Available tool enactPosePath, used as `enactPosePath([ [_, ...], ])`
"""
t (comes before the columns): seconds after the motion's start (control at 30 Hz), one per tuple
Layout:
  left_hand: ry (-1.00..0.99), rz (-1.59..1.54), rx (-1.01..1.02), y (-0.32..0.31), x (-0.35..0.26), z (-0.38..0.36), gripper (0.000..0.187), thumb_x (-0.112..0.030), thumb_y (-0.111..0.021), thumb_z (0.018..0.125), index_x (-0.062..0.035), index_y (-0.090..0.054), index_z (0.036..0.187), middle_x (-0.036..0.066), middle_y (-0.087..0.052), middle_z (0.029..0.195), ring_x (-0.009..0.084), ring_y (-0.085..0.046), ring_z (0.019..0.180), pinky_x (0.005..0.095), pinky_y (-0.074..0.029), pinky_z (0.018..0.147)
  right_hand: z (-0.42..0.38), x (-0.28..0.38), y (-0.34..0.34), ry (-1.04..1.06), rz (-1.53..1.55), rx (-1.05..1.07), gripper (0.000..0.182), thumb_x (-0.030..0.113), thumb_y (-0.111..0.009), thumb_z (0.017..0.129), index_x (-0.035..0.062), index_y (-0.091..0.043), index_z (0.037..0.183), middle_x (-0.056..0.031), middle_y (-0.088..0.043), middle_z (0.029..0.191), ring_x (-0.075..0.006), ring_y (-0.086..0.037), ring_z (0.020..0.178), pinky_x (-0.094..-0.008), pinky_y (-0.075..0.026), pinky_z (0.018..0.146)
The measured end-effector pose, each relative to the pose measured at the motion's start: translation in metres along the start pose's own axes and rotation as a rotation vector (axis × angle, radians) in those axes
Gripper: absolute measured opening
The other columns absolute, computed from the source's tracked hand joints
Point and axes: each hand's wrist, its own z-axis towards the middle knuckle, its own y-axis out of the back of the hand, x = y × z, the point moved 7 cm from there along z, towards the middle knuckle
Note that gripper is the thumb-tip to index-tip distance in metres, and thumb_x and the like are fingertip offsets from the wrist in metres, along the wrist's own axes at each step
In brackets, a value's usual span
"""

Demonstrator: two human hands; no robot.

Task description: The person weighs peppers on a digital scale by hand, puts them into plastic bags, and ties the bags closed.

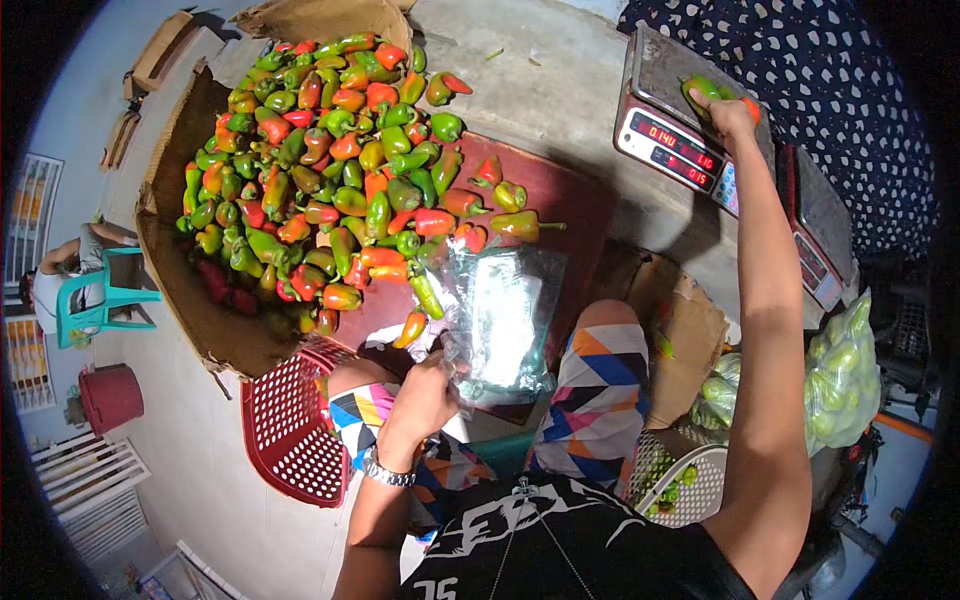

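Note:
My right hand (730, 115) reaches far out to the metal pan of a digital scale (660, 75), its fingers closed on a green bell pepper (703, 88). A bit of orange-red pepper (751, 109) shows at the hand's far side. Red digits glow on the scale's front, the top left one reading about 0.140. In front of my lap, my left hand (425, 393) is closed at the near left edge of a stack of clear plastic bags (505, 310). The bags shine with glare, and my left fingertips are partly hidden.
A large heap of red, orange and green peppers (330, 190) spills from a cardboard box (180, 200) onto a red board (585, 215). A second scale (820, 225), a bag of green peppers (842, 375) and a red basket (290, 425) stand around me. Someone sits on a teal chair (105, 290) at left.

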Motion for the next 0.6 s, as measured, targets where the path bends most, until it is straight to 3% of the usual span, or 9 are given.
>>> enactPosePath([
  [0.13, -0.007, -0.001, 0.003, 0.002, -0.001, -0.001, 0.042, 0.01, -0.064, 0.07, 0.002, -0.072, 0.11, 0.026, -0.069, 0.11, 0.0456, -0.069, 0.098, 0.0476, -0.056, 0.089, 0.006, 0.003, 0.002, 0.08, -0.127, -0.074, 0.092, 0.072, -0.087, 0.067, -0.0112, -0.075, 0.106, -0.0274, -0.075, 0.112, -0.036, -0.074, 0.106, -0.0432, -0.057, 0.09],
  [0.27, -0.001, 0.005, 0.008, 0.001, 0.0, -0.001, 0.042, 0.01, -0.064, 0.07, 0.0019, -0.071, 0.11, 0.026, -0.068, 0.109, 0.0456, -0.069, 0.099, 0.0476, -0.056, 0.088, -0.015, 0.013, 0.01, 0.187, -0.299, -0.075, 0.087, 0.075, -0.079, 0.073, -0.0045, -0.076, 0.111, -0.0301, -0.072, 0.117, -0.0424, -0.071, 0.114, -0.0463, -0.056, 0.096],
  [0.47, 0.009, 0.001, 0.008, 0.001, -0.002, -0.001, 0.041, 0.009, -0.064, 0.07, 0.0017, -0.071, 0.11, 0.027, -0.068, 0.109, 0.0455, -0.069, 0.099, 0.0478, -0.056, 0.088, -0.051, 0.016, 0.02, 0.135, -0.291, -0.218, 0.065, 0.065, -0.077, 0.081, 0.0112, -0.078, 0.117, -0.024, -0.073, 0.123, -0.0399, -0.07, 0.117, -0.0478, -0.054, 0.101],
  [0.6, 0.003, -0.007, 0.006, -0.001, 0.0, -0.001, 0.039, 0.008, -0.065, 0.072, 0.0013, -0.071, 0.11, 0.027, -0.069, 0.108, 0.0457, -0.069, 0.098, 0.048, -0.056, 0.088, -0.057, 0.014, 0.022, 0.16, -0.243, -0.223, 0.059, 0.06, -0.076, 0.084, 0.011, -0.078, 0.116, -0.0226, -0.073, 0.122, -0.0395, -0.07, 0.116, -0.0484, -0.054, 0.101],
])
